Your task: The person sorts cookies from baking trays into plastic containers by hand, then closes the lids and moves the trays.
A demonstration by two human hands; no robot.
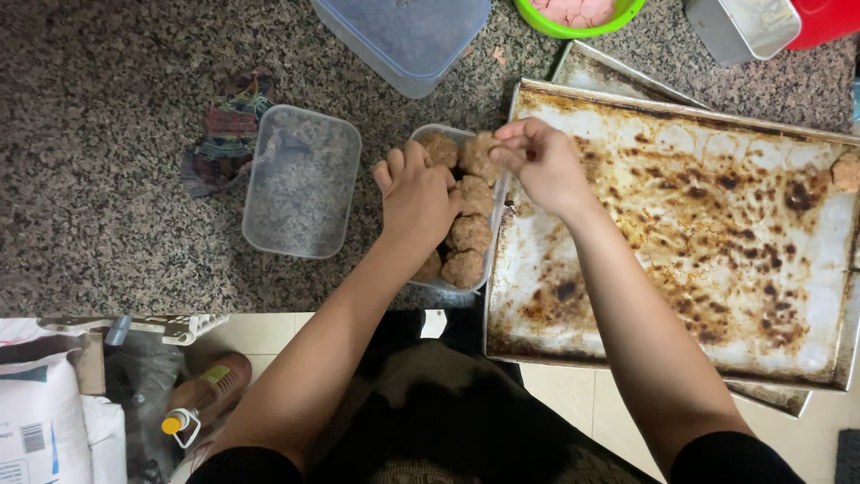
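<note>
Fingers (515,148) of the right hand (546,166) pinch a brown dough ball (479,154) at frame centre; left hand (417,197), fingers together, rests in the clear tub (491,240).

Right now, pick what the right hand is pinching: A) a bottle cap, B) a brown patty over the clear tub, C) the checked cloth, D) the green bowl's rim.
B: the right hand grips a brown patty above the clear tub of patties, beside the stained baking tray.

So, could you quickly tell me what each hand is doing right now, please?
Left hand: palm down on the brown patties in the clear tub, grip hidden.
Right hand: pinched shut on one patty.
</note>
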